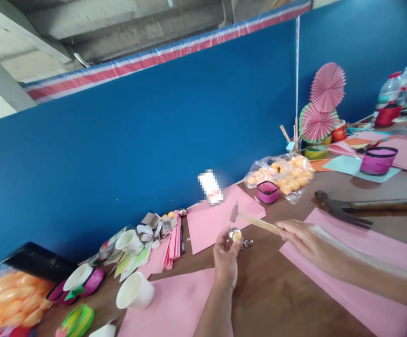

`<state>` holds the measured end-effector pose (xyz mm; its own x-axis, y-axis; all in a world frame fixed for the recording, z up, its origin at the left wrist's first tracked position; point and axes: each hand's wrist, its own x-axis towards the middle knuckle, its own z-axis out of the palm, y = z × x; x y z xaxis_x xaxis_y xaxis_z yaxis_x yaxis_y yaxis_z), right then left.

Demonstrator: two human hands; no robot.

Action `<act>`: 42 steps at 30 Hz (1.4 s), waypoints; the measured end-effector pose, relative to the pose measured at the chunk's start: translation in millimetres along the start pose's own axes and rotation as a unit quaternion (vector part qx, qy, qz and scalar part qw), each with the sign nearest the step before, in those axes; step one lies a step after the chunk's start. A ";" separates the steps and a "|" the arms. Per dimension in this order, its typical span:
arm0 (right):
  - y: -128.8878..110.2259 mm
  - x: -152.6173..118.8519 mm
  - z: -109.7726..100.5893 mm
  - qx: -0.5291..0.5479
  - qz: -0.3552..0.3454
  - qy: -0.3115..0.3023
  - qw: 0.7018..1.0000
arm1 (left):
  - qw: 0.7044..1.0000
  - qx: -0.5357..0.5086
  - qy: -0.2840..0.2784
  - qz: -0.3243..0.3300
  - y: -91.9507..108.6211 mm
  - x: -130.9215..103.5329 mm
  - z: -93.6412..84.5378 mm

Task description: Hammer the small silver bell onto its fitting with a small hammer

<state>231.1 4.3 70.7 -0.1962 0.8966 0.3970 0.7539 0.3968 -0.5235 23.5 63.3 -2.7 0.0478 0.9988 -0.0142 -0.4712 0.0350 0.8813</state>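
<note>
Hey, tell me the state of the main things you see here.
Silver-and-yellow ball: held in the left hand
Small hammer: gripped in the right hand
Claw hammer: lying unheld
Nearest white cup: uncovered
Pink fans: spread open
Far clear bag: holding orange balls
Red-capped bottle: standing, closed

Soft, bright light — slight blur

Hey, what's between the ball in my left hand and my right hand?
In the head view: small shiny pieces beside the ball, then brown tabletop; the small hammer, gripped by the right hand, slants above them.
</note>
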 end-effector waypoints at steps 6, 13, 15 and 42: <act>-2.4 -0.8 -1.1 0.060 0.053 -0.029 0.996 | 1.000 -0.015 -0.016 -0.012 2.5 -2.2 1.3; -7.3 0.9 -5.4 0.093 0.101 -0.063 0.988 | 0.999 -0.024 -0.025 -0.037 5.5 -3.4 2.1; -7.5 0.9 -4.4 0.113 0.115 -0.065 0.985 | 0.999 -0.021 -0.025 -0.042 5.5 -3.7 1.4; -4.5 -6.6 11.0 0.077 0.068 -0.020 0.995 | 0.993 -0.073 -0.015 -0.092 12.1 -5.6 0.3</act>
<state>222.0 -1.3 62.1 -0.1254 0.9501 0.2857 0.6712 0.2933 -0.6808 17.8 58.1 8.2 0.1702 0.9737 -0.1517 -0.5750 0.2231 0.7872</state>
